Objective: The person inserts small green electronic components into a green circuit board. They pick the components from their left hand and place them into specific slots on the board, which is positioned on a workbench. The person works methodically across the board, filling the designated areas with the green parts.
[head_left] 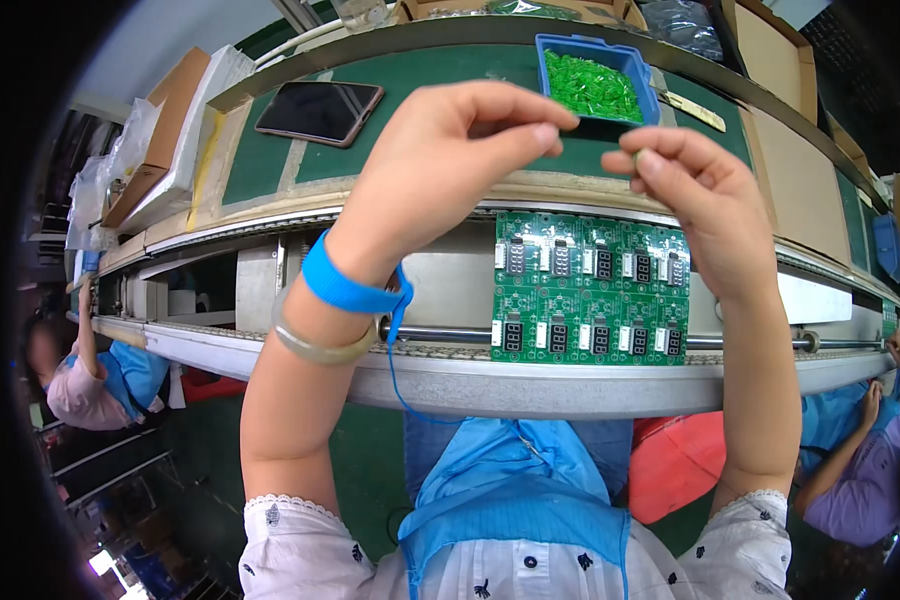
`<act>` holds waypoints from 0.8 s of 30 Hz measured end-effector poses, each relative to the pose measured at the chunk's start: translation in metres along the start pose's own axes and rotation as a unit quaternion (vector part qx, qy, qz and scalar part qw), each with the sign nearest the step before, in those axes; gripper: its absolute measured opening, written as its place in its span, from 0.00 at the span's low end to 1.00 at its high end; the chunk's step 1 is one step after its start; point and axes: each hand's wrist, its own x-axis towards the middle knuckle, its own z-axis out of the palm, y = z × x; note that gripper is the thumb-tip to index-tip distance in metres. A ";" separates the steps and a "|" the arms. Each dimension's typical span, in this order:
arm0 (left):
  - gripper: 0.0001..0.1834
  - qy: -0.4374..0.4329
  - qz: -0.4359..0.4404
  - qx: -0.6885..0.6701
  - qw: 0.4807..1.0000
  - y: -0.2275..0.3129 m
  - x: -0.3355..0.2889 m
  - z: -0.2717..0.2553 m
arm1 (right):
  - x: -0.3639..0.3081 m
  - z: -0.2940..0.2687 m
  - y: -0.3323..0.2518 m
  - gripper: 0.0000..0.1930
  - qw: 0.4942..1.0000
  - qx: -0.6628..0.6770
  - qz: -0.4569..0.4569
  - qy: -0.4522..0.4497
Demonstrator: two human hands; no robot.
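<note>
My left hand (450, 150), with a blue wrist strap (355, 285) and a pale bangle (320, 340) on its arm, hovers above the bench left of a blue bin (598, 46). Its thumb and forefinger are brought together; anything between them is hidden. My right hand (705, 190) is pinched in front of the bin, with a tiny pale greenish thing at the fingertips, too small to name. Small shiny green parts (595, 85) fill the bin. Below my hands lies a panel of green circuit boards (590, 290) in two rows, bearing digit displays and white connectors, on the conveyor rails.
A phone (320, 110) lies on the green bench at the left. Right of the bin is a pale-handled tool (695, 110). The conveyor's metal front rail (450, 390) runs before me. Co-workers sit at the far left (105, 380) and far right (855, 480).
</note>
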 end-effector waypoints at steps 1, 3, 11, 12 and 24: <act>0.13 -0.012 -0.031 -0.023 0.999 0.001 -0.008 0.000 | -0.005 0.001 0.001 0.13 1.000 0.028 0.012 -0.003; 0.12 -0.020 -0.071 -0.072 0.995 -0.001 -0.019 0.000 | -0.015 0.003 0.005 0.13 0.996 0.084 0.035 -0.011; 0.12 -0.018 -0.105 -0.136 0.985 -0.011 -0.031 0.006 | -0.024 0.016 0.009 0.11 0.995 0.082 0.053 0.022; 0.11 -0.008 -0.108 -0.136 0.985 -0.010 -0.032 0.006 | -0.024 0.017 0.010 0.11 0.995 0.079 0.050 0.024; 0.09 -0.032 -0.113 -0.143 0.983 -0.018 -0.033 0.000 | -0.025 0.018 0.015 0.09 0.998 0.027 0.044 0.043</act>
